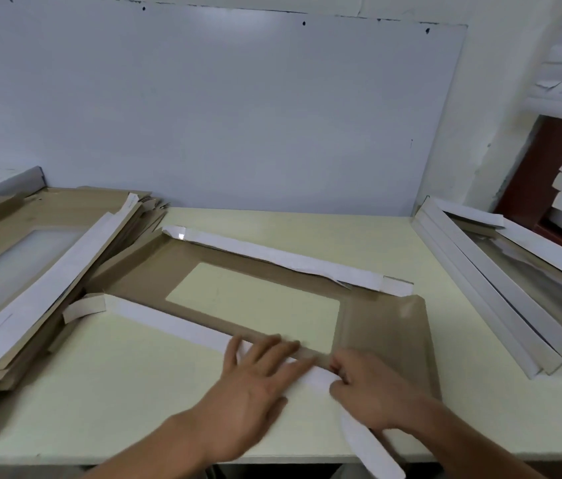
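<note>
Because the near white flap (pixel 176 328) has to be creased flat, the left hand (pixel 255 378) lies spread on it, fingers straight, pressing it toward the counter (pixel 117 392). The right hand (pixel 365 385), just beside, curls its fingers and seems to pinch the flap's end. The cardboard sheet (pixel 386 326) stretches away beyond both hands, its window just past the fingertips.

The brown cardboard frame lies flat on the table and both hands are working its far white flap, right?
Not the far one. In the head view the left hand presses flat and the right hand pinches the near white flap; the far white flap lies untouched. The brown cardboard frame does lie flat on the table.
</note>
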`<act>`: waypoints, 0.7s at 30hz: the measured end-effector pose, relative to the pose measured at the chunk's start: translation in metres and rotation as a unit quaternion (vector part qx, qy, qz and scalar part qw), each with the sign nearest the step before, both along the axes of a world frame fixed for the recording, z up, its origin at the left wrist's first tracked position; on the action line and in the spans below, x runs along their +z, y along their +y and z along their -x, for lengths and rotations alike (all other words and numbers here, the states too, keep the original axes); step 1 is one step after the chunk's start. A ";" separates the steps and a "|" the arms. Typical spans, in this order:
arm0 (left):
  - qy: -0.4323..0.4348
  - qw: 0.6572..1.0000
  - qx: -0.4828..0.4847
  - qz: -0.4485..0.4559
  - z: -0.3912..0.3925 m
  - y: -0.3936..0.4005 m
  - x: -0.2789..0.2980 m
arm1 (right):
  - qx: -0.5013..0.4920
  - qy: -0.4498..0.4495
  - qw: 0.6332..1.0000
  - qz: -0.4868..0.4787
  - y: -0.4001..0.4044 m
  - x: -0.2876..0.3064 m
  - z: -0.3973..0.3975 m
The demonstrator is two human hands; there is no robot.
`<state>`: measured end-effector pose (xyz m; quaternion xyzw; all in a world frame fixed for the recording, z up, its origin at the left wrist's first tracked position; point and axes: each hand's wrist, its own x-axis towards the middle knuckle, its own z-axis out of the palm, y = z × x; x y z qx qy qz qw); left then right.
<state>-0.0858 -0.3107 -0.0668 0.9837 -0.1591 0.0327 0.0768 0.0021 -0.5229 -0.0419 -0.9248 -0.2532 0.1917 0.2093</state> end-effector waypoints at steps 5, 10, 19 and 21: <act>-0.003 0.999 -0.001 0.041 -0.002 -0.027 0.005 | 0.047 0.176 0.980 -0.075 -0.008 0.012 0.012; 0.007 0.990 -0.140 0.010 -0.006 -0.013 0.012 | 0.142 0.085 0.986 -0.032 -0.051 0.030 -0.012; -0.080 0.990 -0.111 -0.011 -0.031 0.066 0.020 | 0.232 -0.037 0.963 0.130 -0.087 0.013 -0.014; -0.072 0.997 -0.034 -0.012 -0.034 0.080 0.029 | 0.237 -0.094 0.964 0.076 -0.075 0.008 -0.007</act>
